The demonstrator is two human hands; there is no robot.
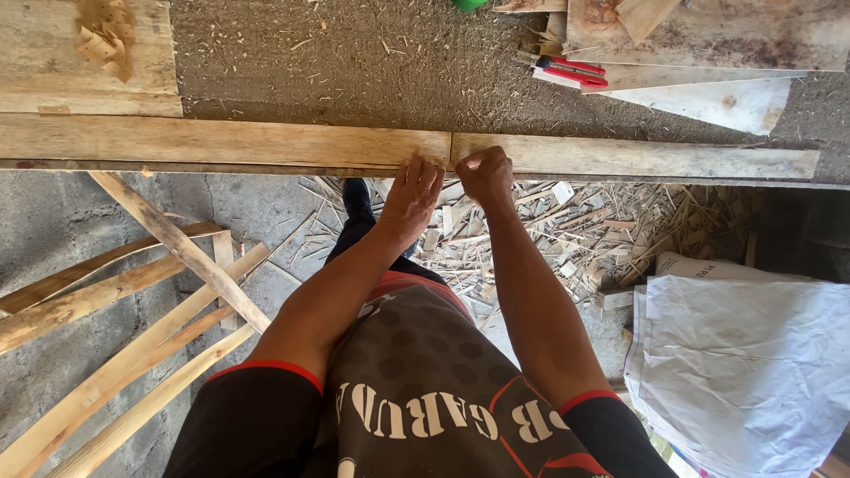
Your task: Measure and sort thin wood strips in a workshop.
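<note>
Beyond the left hand and right hand, the sawdust-strewn tabletop lies open; red-handled cutters and stacked boards crowd the far right, wood chips the far left.

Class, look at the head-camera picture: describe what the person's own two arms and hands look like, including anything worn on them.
Both forearms are bare, and the left hand and right hand wear no gloves; no rings or watch show. Short black sleeves end above the elbows, each edged with a thin red band. The shirt front is dark grey with a dotted pattern and pale lettering.
</note>
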